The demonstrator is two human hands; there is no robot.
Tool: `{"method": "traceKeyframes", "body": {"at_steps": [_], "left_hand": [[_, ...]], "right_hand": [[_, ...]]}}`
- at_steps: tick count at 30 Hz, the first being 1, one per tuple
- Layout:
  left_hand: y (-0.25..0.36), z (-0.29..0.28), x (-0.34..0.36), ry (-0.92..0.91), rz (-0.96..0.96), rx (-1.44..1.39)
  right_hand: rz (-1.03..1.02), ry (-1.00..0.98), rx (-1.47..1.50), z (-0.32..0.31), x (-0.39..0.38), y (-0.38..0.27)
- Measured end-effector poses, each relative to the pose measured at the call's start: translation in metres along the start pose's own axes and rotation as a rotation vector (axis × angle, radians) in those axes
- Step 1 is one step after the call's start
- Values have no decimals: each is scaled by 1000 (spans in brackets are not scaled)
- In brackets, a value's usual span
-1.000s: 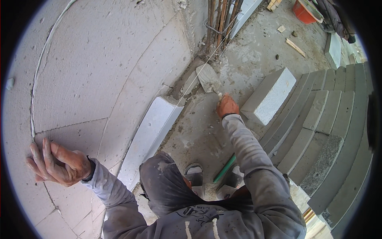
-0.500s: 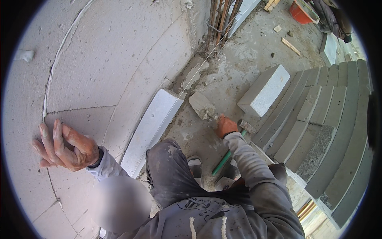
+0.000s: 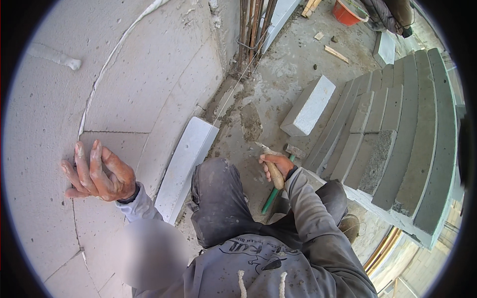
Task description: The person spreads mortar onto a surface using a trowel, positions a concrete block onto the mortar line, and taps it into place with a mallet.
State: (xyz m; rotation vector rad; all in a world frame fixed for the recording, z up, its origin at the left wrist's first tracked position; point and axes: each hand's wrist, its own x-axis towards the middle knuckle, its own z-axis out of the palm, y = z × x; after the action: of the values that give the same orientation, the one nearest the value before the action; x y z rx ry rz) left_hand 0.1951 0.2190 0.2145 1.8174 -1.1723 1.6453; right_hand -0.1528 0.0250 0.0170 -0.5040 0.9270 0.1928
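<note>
From here I see the left hand (image 3: pixel 110 176) out at the left, fingers parted and loosely bent, tips pointing far; a blur covers part of that arm (image 3: pixel 140 204). I have the right hand (image 3: pixel 284 165) curled closed nearer the middle, its forearm (image 3: pixel 313 211) slanting from the near right.

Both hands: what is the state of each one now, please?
Left hand: open, loosely curled, holding nothing visible.
Right hand: closed, holding the wooden-handled trowel.

the trowel handle (image 3: pixel 276 177) looks like matt wood.
</note>
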Motion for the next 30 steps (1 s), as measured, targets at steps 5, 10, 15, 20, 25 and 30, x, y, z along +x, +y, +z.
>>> {"method": "traceKeyframes", "body": {"at_steps": [5,10,15,20,25,30], "left_hand": [[-1,5,1,29,35,36],[7,1,2,-6,-23,18],[-2,-3,-1,-22,2,3],[1,6,0,15,37,60],[-6,8,-4,44,43,93],[1,12,3,81,10,96]], "right_hand": [[57,240,-284,20,41,-3],[-52,287,-436,31,92,0],[-105,228,-375,48,132,-19],[-131,207,-522,40,152,-10],[-77,226,-884,34,99,0],[-70,191,-1056,-5,50,16]]}}
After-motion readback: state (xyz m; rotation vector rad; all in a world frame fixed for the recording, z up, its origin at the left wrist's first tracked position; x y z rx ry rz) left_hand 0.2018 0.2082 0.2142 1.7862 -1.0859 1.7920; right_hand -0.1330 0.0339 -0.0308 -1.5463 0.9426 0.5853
